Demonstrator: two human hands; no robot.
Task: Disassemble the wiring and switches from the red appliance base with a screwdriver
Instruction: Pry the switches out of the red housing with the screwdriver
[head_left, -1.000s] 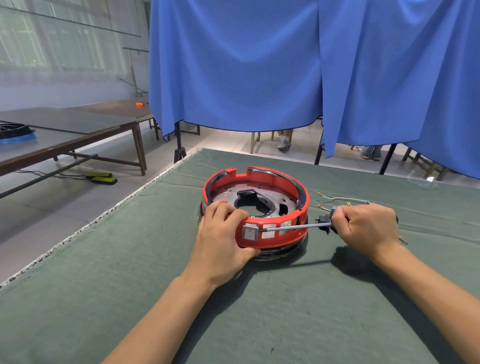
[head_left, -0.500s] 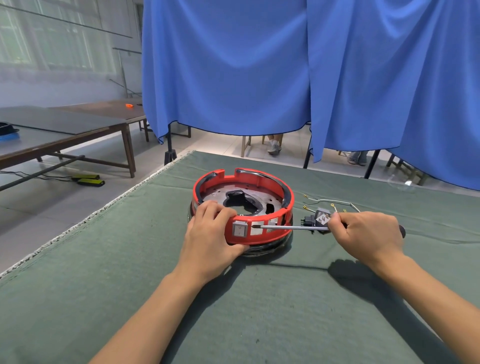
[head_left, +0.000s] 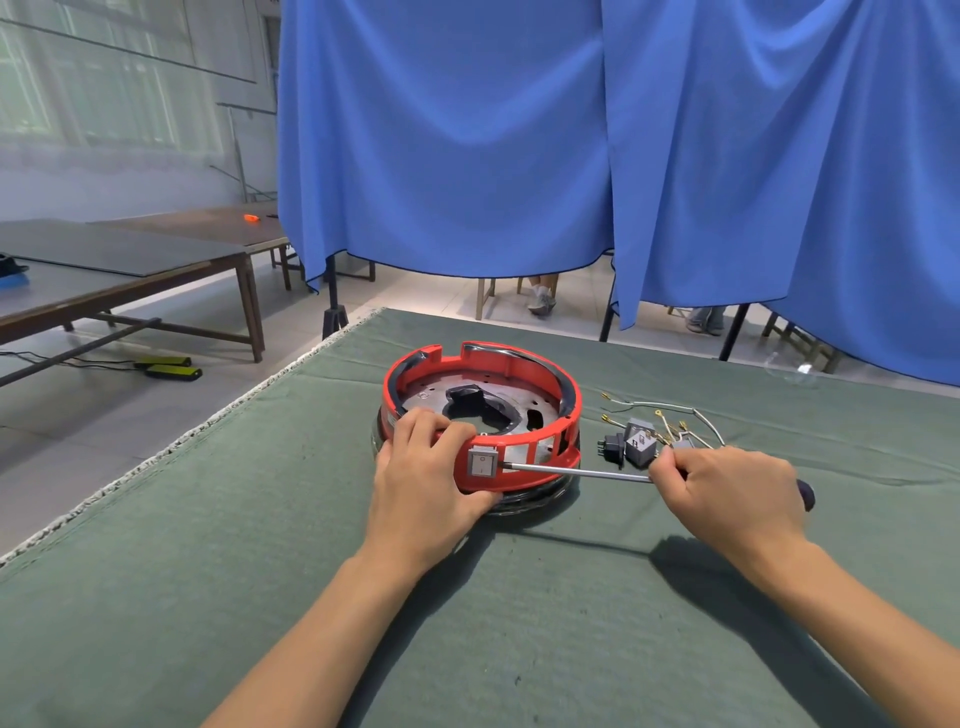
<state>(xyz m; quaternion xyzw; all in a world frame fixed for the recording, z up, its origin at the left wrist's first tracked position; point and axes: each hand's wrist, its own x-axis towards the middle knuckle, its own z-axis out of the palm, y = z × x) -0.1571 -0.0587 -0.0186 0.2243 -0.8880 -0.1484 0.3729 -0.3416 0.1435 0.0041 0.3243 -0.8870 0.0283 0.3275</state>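
The red appliance base (head_left: 519, 358) is a round ring with a metal plate inside, standing on the green cloth. A grey rocker switch (head_left: 482, 462) sits in its near wall. My left hand (head_left: 426, 478) grips the near left rim of the base, fingers curled over the wall. My right hand (head_left: 727, 499) holds the screwdriver (head_left: 576, 472) by its dark handle. The shaft lies level and its tip touches the right edge of the switch. Loose grey and black switch parts (head_left: 631, 444) and wires (head_left: 660, 408) lie on the cloth right of the base.
The green cloth-covered table (head_left: 519, 623) ends at a frayed left edge. Blue curtains (head_left: 571, 156) hang behind it, with chair legs and people's feet below them. A brown table (head_left: 156, 265) stands at the left with yellow-black devices (head_left: 171, 366) on the floor.
The view has shifted a little. The screwdriver tip has moved from the base's front windows to the right edge of the switch. My left hand keeps its grip on the rim.
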